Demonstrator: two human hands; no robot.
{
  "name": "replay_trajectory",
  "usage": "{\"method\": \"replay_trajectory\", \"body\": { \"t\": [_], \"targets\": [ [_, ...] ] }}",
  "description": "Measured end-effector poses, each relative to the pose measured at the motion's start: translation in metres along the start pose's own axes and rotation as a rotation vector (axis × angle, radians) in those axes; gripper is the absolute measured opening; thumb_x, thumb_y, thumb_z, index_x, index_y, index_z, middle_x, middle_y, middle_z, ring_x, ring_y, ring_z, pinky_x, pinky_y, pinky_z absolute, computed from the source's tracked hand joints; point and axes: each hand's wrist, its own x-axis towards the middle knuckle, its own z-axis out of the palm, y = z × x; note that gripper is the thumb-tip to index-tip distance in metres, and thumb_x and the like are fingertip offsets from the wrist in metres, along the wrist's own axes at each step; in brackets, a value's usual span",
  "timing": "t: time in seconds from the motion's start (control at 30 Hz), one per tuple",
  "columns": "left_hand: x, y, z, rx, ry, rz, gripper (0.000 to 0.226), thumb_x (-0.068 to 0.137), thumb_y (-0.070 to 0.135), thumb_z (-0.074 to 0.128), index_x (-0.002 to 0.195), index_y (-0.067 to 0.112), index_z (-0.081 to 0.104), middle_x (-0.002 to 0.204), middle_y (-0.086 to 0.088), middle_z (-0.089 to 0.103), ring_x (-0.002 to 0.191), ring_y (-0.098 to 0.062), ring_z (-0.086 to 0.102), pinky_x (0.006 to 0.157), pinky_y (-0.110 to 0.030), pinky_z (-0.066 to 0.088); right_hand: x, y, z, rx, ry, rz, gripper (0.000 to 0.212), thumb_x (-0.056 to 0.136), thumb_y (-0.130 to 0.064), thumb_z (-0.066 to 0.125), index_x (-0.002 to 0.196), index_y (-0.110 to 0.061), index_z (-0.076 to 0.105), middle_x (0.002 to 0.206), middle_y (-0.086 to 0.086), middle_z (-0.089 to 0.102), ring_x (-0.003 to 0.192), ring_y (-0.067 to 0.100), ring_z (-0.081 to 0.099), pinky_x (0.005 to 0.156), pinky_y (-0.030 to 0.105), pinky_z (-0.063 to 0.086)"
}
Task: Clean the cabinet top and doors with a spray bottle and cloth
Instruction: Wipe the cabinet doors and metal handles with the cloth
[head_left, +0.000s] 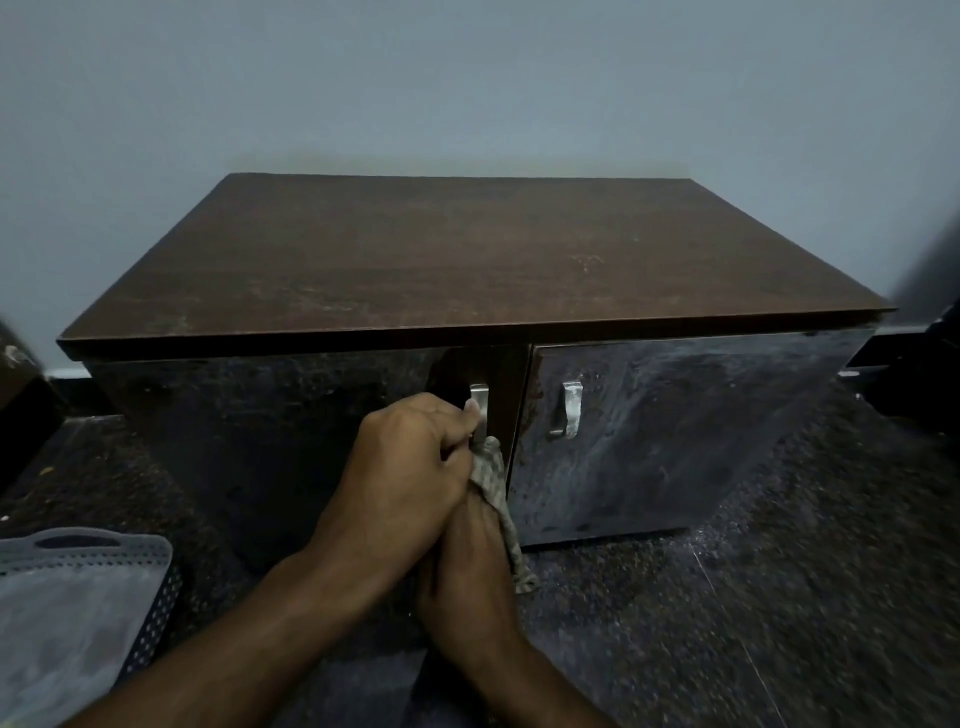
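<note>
A low cabinet with a brown wooden top (457, 260) stands against the wall. It has two glossy dark doors, each with a metal handle. My left hand (410, 457) is closed around the left door's handle (480, 397), thumb on the metal. Just below and partly under it, my right hand (467, 561) grips a checked cloth (496, 475), pressed against the left door (260, 441) near its inner edge, one end hanging down. The right door (675, 431) looks streaked, and its handle (569, 410) is free. No spray bottle is in view.
A grey perforated plastic basket (156, 597) sits on the dark speckled floor (753, 597) at the lower left. Dark objects stand at the far left edge (21, 410) and at the far right (924, 374). A pale wall (467, 78) rises behind the cabinet.
</note>
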Motion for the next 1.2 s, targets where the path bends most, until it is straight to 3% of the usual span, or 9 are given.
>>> {"method": "replay_trajectory", "body": {
  "t": [0.13, 0.23, 0.37, 0.43, 0.53, 0.73, 0.97, 1.1, 1.2],
  "targets": [
    [-0.003, -0.001, -0.002, 0.025, -0.053, -0.005, 0.030, 0.086, 0.002, 0.065, 0.112, 0.015, 0.073, 0.093, 0.012, 0.064, 0.089, 0.003, 0.059, 0.079, 0.000, 0.040, 0.001, -0.008, -0.007, -0.155, -0.019, 0.020, 0.051, 0.090, -0.030, 0.050, 0.140, -0.028, 0.041, 0.137, -0.007, 0.051, 0.130, 0.014, 0.045, 0.108, 0.037, 0.038],
    [-0.002, -0.001, -0.002, 0.014, -0.074, 0.003, 0.025, 0.088, 0.005, 0.064, 0.109, 0.014, 0.074, 0.089, 0.009, 0.063, 0.086, 0.000, 0.059, 0.077, -0.001, 0.039, 0.005, -0.016, -0.005, -0.100, -0.024, 0.025, 0.048, 0.088, -0.033, 0.053, 0.135, -0.027, 0.047, 0.130, -0.009, 0.055, 0.122, 0.009, 0.051, 0.103, 0.032, 0.044],
    [-0.004, -0.001, -0.001, -0.021, -0.064, -0.023, 0.027, 0.088, 0.004, 0.064, 0.110, 0.014, 0.074, 0.089, 0.010, 0.061, 0.086, 0.000, 0.059, 0.075, -0.001, 0.039, 0.007, -0.018, 0.008, -0.258, -0.062, -0.068, 0.030, 0.082, -0.032, 0.054, 0.106, -0.019, 0.067, 0.113, -0.010, 0.055, 0.100, 0.013, 0.066, 0.089, 0.024, 0.052],
    [-0.004, -0.002, -0.002, -0.072, -0.045, -0.058, 0.030, 0.087, 0.003, 0.063, 0.114, 0.015, 0.072, 0.095, 0.012, 0.065, 0.092, 0.001, 0.061, 0.080, -0.001, 0.041, 0.008, -0.013, 0.004, -0.320, -0.073, -0.125, 0.046, 0.086, -0.035, 0.051, 0.129, -0.019, 0.056, 0.133, -0.004, 0.054, 0.127, 0.017, 0.051, 0.113, 0.035, 0.038],
    [-0.004, -0.004, -0.004, -0.177, -0.007, -0.116, 0.028, 0.088, 0.005, 0.065, 0.113, 0.016, 0.072, 0.104, 0.012, 0.071, 0.098, 0.005, 0.063, 0.089, -0.008, 0.047, 0.007, -0.007, -0.013, -0.319, -0.067, -0.112, 0.063, 0.089, -0.034, 0.047, 0.149, -0.021, 0.035, 0.155, -0.001, 0.038, 0.148, 0.015, 0.025, 0.121, 0.040, 0.022],
    [-0.003, -0.005, -0.009, -0.329, -0.013, -0.209, 0.025, 0.088, 0.006, 0.065, 0.107, 0.020, 0.074, 0.100, 0.015, 0.073, 0.096, 0.007, 0.066, 0.090, -0.020, 0.053, -0.002, -0.003, -0.023, -0.280, -0.027, -0.118, 0.063, 0.088, -0.025, 0.050, 0.149, -0.013, 0.039, 0.154, 0.006, 0.041, 0.147, 0.019, 0.031, 0.119, 0.043, 0.028],
    [-0.001, -0.001, -0.010, -0.197, 0.059, -0.154, 0.034, 0.088, -0.002, 0.057, 0.110, 0.019, 0.073, 0.108, 0.012, 0.071, 0.097, 0.014, 0.060, 0.086, 0.001, 0.041, 0.006, -0.017, -0.032, -0.301, 0.137, -0.211, 0.075, 0.087, -0.022, 0.061, 0.153, -0.008, 0.029, 0.162, 0.007, 0.020, 0.152, 0.024, 0.017, 0.124, 0.042, 0.012],
    [-0.001, 0.004, -0.012, -0.155, 0.096, -0.162, 0.042, 0.088, 0.000, 0.054, 0.121, 0.021, 0.068, 0.116, 0.013, 0.068, 0.104, 0.010, 0.059, 0.088, 0.002, 0.039, 0.035, -0.036, -0.049, -0.329, 0.138, -0.206, 0.064, 0.089, -0.020, 0.061, 0.148, -0.008, 0.040, 0.154, 0.008, 0.041, 0.147, 0.022, 0.030, 0.124, 0.036, 0.016],
    [-0.002, 0.004, -0.014, -0.135, 0.125, -0.198, 0.037, 0.088, 0.002, 0.054, 0.115, 0.022, 0.071, 0.111, 0.011, 0.071, 0.102, 0.006, 0.063, 0.085, 0.003, 0.040, 0.023, -0.031, -0.048, -0.362, 0.090, -0.219, 0.067, 0.087, -0.019, 0.058, 0.150, -0.006, 0.037, 0.158, 0.010, 0.035, 0.151, 0.021, 0.022, 0.123, 0.041, 0.019]
  ]
}}
